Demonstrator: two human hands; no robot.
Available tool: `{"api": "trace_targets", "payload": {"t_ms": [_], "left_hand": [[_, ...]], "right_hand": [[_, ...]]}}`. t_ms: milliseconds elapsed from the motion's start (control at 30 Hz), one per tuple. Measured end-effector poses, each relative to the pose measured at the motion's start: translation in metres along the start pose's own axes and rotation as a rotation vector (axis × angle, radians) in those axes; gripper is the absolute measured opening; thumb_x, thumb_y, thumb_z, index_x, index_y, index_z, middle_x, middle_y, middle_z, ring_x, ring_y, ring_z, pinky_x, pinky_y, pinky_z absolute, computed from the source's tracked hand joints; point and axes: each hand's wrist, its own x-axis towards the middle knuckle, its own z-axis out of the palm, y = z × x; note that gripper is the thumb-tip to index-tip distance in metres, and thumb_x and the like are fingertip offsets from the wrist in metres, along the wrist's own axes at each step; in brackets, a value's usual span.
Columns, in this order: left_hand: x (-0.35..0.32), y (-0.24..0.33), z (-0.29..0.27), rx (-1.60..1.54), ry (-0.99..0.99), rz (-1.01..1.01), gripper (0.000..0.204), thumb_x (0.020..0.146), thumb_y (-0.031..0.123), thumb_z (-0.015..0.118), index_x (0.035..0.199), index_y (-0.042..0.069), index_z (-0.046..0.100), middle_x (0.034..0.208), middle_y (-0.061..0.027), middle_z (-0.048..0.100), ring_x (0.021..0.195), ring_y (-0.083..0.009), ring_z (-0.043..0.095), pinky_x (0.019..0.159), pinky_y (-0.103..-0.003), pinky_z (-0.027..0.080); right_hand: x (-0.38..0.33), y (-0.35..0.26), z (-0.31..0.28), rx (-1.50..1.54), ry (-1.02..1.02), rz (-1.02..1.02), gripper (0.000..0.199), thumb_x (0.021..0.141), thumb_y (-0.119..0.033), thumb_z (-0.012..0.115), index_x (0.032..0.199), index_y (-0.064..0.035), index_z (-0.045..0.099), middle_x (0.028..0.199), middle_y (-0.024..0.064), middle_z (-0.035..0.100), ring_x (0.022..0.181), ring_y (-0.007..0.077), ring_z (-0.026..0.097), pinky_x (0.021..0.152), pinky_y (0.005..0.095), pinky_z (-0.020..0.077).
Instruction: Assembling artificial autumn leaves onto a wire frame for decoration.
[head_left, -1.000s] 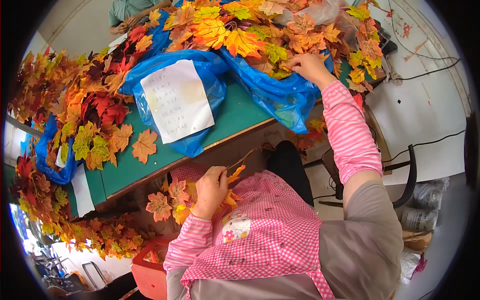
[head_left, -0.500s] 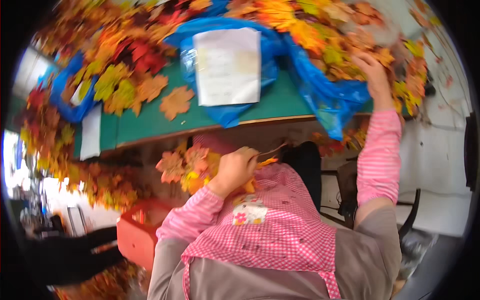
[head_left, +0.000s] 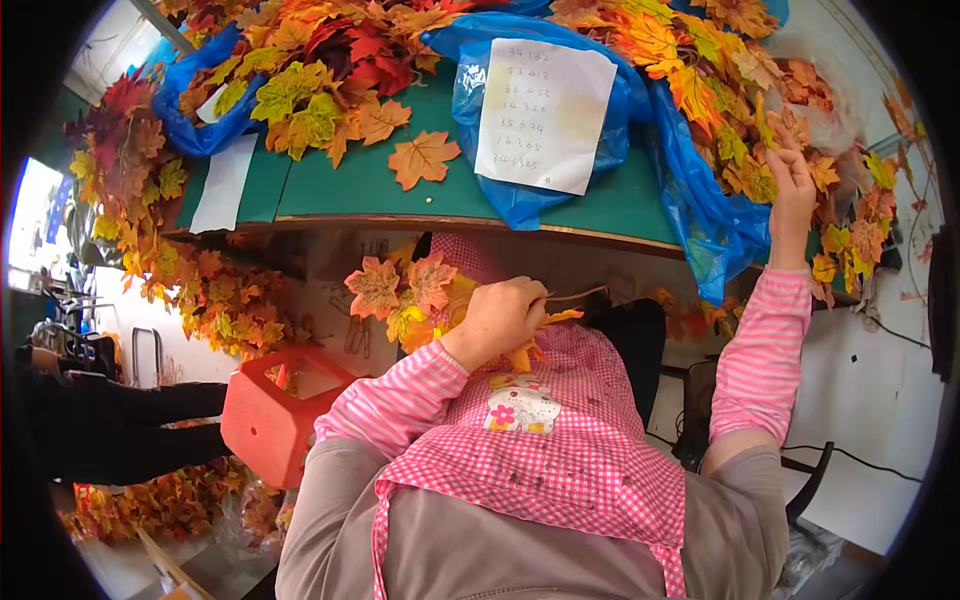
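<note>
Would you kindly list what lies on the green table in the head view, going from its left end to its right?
White paper strip → yellow-green artificial maple leaves → single orange maple leaf lying flat → white handwritten paper sheet on blue plastic bag → yellow-orange leaf pile → right hand picking a leaf.

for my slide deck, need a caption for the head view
Left hand holds a bunch of leaves; right hand reaches into the leaf pile.

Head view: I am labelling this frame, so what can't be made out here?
- Left hand: its own back hides the palm and how the bunch of leaves is held.
- Right hand: fingertips lost among the leaf pile.
- Paper sheet: writing too small.
- Red crate: inside not visible.
</note>
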Motion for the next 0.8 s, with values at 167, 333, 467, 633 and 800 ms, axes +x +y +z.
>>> {"api": "trace_targets", "payload": {"t_ms": [167,333,467,633,800], "left_hand": [[0.002,0.005,-0.004,-0.008,-0.038,-0.030,0.016,0.085,0.017,0.060,0.093,0.005,0.068,0.090,-0.0123,0.067,0.080,-0.0340,0.065,0.069,-0.043,0.053],[0.011,0.010,-0.006,-0.133,0.207,0.016,0.012,0.083,0.013,0.063,0.091,0.005,0.068,0.087,-0.0132,0.066,0.079,-0.0341,0.066,0.069,-0.041,0.053],[0.014,0.016,-0.012,-0.206,0.275,-0.015,0.013,0.084,0.008,0.065,0.093,0.001,0.068,0.086,-0.0157,0.067,0.078,-0.0316,0.068,0.068,-0.036,0.053],[0.013,0.011,-0.008,-0.241,0.284,-0.019,0.011,0.083,0.007,0.066,0.092,0.000,0.067,0.085,-0.0157,0.067,0.077,-0.0307,0.068,0.067,-0.035,0.053],[0.014,0.009,-0.006,-0.248,0.299,-0.017,0.011,0.081,0.011,0.065,0.089,0.004,0.067,0.084,-0.0138,0.066,0.075,-0.0339,0.066,0.065,-0.041,0.052]], "right_hand": [[0.033,0.079,-0.110,-2.739,0.071,-0.901,0.010,0.093,-0.012,0.061,0.093,-0.0030,0.064,0.094,0.0022,0.068,0.089,0.0154,0.065,0.080,0.0283,0.0493],[0.044,0.077,-0.202,-3.197,0.331,-0.390,0.009,0.091,-0.008,0.061,0.096,-0.0005,0.063,0.092,0.0076,0.065,0.086,0.0181,0.061,0.077,0.0296,0.0479],[0.044,0.061,-0.234,-3.214,0.248,-0.331,0.009,0.087,-0.005,0.062,0.094,0.0006,0.063,0.089,0.0120,0.064,0.086,0.0279,0.060,0.077,0.0351,0.0474],[0.047,0.056,-0.241,-3.251,0.181,-0.507,0.007,0.085,-0.005,0.066,0.090,0.0001,0.066,0.085,0.0119,0.065,0.084,0.0288,0.060,0.075,0.0366,0.0482],[0.049,0.055,-0.243,-3.278,0.161,-0.505,0.007,0.084,-0.005,0.066,0.089,0.0004,0.066,0.084,0.0118,0.065,0.083,0.0288,0.060,0.073,0.0369,0.0488]]}}
